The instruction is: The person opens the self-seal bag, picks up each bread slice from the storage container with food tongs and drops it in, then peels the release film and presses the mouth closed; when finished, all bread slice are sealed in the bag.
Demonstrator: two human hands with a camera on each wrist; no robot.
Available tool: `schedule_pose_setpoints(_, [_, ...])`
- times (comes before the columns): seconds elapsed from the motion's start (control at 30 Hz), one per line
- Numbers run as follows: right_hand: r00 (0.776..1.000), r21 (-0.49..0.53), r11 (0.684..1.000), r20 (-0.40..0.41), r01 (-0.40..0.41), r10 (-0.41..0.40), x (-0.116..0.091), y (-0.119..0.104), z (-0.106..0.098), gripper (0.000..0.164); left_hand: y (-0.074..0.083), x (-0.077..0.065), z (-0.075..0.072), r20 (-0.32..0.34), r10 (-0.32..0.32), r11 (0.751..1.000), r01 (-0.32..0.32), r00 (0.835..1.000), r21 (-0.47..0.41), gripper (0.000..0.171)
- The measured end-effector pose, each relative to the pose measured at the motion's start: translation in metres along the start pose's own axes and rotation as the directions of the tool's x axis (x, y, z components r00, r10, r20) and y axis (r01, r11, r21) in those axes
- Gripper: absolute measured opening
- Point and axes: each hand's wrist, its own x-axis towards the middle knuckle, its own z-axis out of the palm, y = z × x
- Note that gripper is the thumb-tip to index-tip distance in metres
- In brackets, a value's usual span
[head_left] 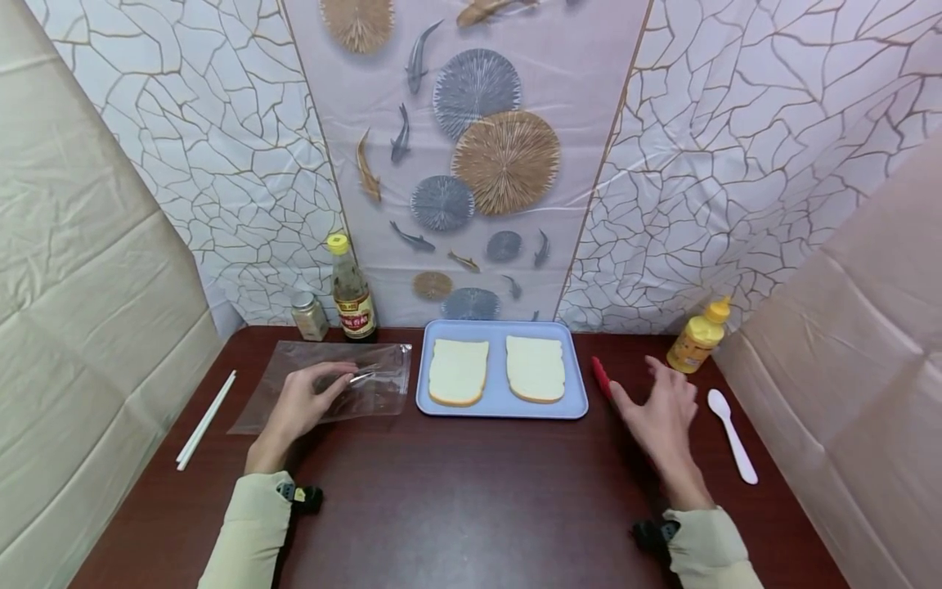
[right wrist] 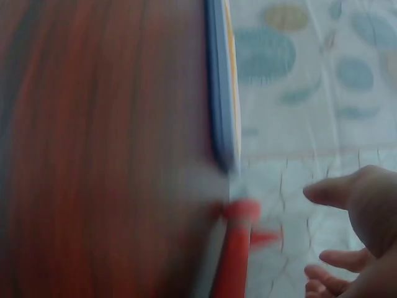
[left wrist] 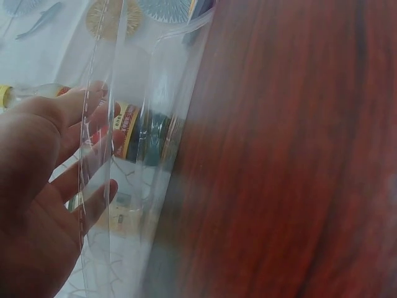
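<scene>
My left hand is over a clear plastic zip bag lying on the table's left side. In the left wrist view, its loosely bent fingers show through the plastic with their tips apart. A bright crease lies by the thumb and forefinger; whether they touch it is unclear. My right hand hovers with spread fingers beside a slim red object, its thumb near it. The right wrist view shows that red object with a collar and a small side prong, blurred. Nothing is in the right hand.
A blue tray at centre back holds two bread slices. White chopsticks lie far left. A sauce bottle and a spice jar stand behind the bag. Rightward are a yellow squeeze bottle and a white spoon.
</scene>
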Motion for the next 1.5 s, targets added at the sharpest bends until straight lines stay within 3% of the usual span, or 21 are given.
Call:
schedule_pose_setpoints(0.13, [0.987,-0.070,0.992,0.111,-0.108,0.115,0.001,0.023,-0.016,0.103,0.000,-0.001,0.000,-0.002,-0.008,1.000,0.008,1.000,0.005,0.021])
schedule_pose_setpoints(0.4, [0.922,-0.183,0.974,0.340,-0.130,0.187,-0.001,0.036,-0.025,0.137,0.001,-0.002,-0.001,-0.011,-0.016,1.000,0.016,1.000,-0.001,0.019])
schedule_pose_setpoints(0.57, [0.882,-0.237,0.961,0.411,-0.140,0.230,-0.002,0.036,-0.028,0.137,0.001,-0.002,0.001,-0.012,-0.011,1.000,0.011,1.000,-0.003,0.019])
schedule_pose_setpoints(0.87, [0.852,-0.343,0.931,0.442,-0.129,0.281,-0.001,0.039,-0.033,0.135,0.001,-0.003,0.002,-0.003,-0.022,1.000,0.022,1.000,-0.005,0.019])
schedule_pose_setpoints(1.07, [0.851,-0.356,0.928,0.447,-0.113,0.275,0.006,0.043,-0.033,0.129,0.002,-0.003,0.002,0.000,-0.033,0.999,0.033,0.999,-0.003,0.018])
schedule_pose_setpoints(1.23, [0.867,-0.314,0.942,0.429,-0.119,0.253,0.001,0.040,-0.030,0.122,0.003,-0.003,0.003,-0.001,-0.025,1.000,0.025,1.000,-0.008,0.018])
schedule_pose_setpoints(1.5, [0.887,-0.212,0.976,0.443,-0.038,0.131,-0.023,-0.006,-0.013,0.109,0.004,-0.001,0.001,-0.009,-0.022,1.000,0.022,1.000,-0.001,0.018])
